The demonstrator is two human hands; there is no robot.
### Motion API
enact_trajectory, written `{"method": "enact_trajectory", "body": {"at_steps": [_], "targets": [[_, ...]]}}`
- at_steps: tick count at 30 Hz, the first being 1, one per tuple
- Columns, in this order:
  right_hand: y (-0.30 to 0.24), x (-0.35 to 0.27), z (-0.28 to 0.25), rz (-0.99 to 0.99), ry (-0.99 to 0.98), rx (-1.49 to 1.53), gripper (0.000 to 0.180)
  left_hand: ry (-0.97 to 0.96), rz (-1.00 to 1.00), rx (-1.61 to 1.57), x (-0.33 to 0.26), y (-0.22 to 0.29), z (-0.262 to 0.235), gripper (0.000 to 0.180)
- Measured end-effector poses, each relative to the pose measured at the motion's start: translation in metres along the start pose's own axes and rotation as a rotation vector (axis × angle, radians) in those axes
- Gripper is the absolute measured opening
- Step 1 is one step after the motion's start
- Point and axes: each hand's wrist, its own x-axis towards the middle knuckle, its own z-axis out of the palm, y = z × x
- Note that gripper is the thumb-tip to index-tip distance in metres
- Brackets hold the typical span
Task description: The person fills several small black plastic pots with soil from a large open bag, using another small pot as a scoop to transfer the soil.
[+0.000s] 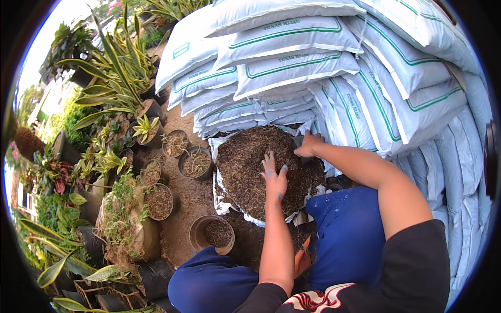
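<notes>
A heap of dark brown potting soil (245, 151) fills an opened white sack (223, 201) on the ground in front of me. My left hand (274, 176) lies on the soil, palm down, its fingers spread and blue smears on the skin. At the right side of the heap, my right hand (309, 145) grips the edge of a dark plastic planting bag (298, 142). That bag leans on the soil, and most of its shape is hidden by the hand and the heap.
White sacks with green lines (292, 39) are piled high behind and to the right. Left of the soil stand pots, among them a brown pot (198, 236) partly filled with soil and a black pot (183, 169). Snake plants (112, 68) and other greenery line the left.
</notes>
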Motion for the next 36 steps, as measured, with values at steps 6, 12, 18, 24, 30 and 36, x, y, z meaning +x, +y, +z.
{"method": "enact_trajectory", "body": {"at_steps": [6,12,18,24,30,36], "targets": [[0.002,-0.010,-0.017,0.017,0.009,0.287,0.099,0.186,-0.006,-0.105,-0.006,0.008,-0.005,0.059],[-0.020,-0.059,-0.037,-0.261,0.159,0.245,0.098,0.570,-0.069,-0.342,-0.013,-0.008,-0.033,0.047],[-0.041,-0.107,-0.049,-0.820,0.427,0.000,0.088,0.781,-0.128,-0.517,-0.023,-0.030,-0.050,0.035],[-0.077,-0.108,-0.054,-0.937,0.618,-0.099,0.086,0.771,-0.302,-0.214,-0.030,-0.026,-0.052,0.025],[-0.087,-0.039,-0.036,-0.683,0.582,-0.063,0.089,0.754,-0.384,-0.129,-0.023,-0.026,-0.048,0.051],[-0.078,0.019,-0.020,-0.377,0.401,-0.073,0.099,0.680,-0.380,-0.306,-0.017,-0.046,-0.076,0.063]]}}
